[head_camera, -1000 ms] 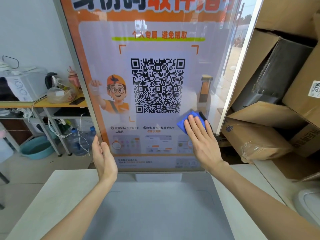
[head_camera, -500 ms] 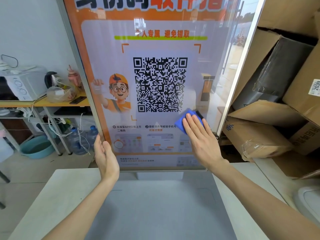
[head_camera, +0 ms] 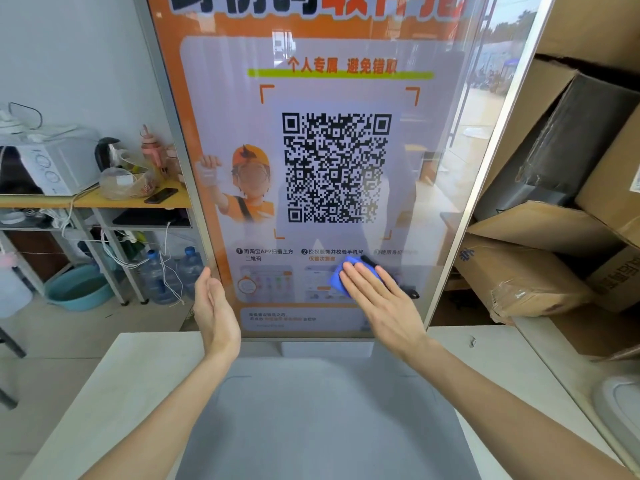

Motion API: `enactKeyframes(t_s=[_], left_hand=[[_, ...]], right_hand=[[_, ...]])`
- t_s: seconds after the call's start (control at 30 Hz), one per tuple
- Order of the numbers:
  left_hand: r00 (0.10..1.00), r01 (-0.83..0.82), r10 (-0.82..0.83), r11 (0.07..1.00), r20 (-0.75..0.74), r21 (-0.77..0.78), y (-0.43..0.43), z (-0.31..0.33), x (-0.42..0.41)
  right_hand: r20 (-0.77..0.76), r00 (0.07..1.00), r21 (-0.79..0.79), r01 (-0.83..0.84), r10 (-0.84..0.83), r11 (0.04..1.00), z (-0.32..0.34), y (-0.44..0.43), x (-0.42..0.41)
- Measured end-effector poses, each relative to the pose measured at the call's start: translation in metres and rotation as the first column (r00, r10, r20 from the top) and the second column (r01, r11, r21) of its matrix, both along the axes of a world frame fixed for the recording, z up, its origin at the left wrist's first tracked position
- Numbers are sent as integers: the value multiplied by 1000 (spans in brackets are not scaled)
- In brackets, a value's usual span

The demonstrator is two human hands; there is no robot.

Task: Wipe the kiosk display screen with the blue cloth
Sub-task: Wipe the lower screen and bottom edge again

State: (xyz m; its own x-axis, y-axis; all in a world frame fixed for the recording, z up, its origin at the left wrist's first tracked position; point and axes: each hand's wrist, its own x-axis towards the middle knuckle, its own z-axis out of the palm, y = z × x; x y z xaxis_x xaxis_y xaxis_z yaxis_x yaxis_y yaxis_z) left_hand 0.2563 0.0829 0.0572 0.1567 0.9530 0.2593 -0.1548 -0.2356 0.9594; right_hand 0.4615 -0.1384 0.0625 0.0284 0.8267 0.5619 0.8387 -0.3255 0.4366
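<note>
Our right hand (head_camera: 377,299) presses flat, fingers straight, on a small crumpled blue cloth (head_camera: 338,278), pinning it low on the tall glossy orange-bordered kiosk display screen (head_camera: 311,81), just below its black QR code (head_camera: 336,168). Only the cloth's left and far edges show. Our left hand (head_camera: 214,306), relaxed and holding nothing, stands edge-on beside the screen's left frame.

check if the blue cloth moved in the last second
Yes. The blue cloth slid down and left: from the lower right corner of the QR code to well below its middle.
</note>
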Motion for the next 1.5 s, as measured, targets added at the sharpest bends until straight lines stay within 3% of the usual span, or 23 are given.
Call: enactKeyframes(t_s=[0.13,0.23,0.43,0.5,0.7,0.8,0.9,1.1,1.17,1.37,1.5], left_hand=[[1000,11,-11,1000,3,9,-1,0,1],[1000,28,-29,1000,8,12,-3,0,0],[998,61,-61,998,-1,14,-4,2,-3],[997,75,-75,997,-8,16,-4,1,-4],[996,80,-79,996,-38,26,-3,1,-7],[996,83,-82,996,-33,26,-2,2,-10],[995,98,-98,995,-23,32,0,1,-11],[986,159,-160,987,53,13,9,-1,-18],[982,176,-175,984,64,-10,12,-2,-20],[972,184,-180,983,153,-18,12,0,-19],[967,179,-169,983,191,-32,10,2,-19]], right_hand=[[-67,998,203,8,6,979,37,28,-10],[-81,997,255,2,19,967,40,39,-14],[39,997,-60,-64,67,996,-4,23,-16],[23,998,-85,-52,54,995,-6,23,-21],[-79,995,198,-44,61,979,36,65,-43],[-85,993,254,-59,83,966,45,87,-55],[-32,995,190,-87,95,978,27,95,-58],[79,986,-138,-136,148,981,-25,80,-54],[55,987,-100,-145,151,984,-23,83,-56],[-43,990,207,-122,134,971,23,123,-70],[4,988,167,-152,153,974,10,129,-74]])
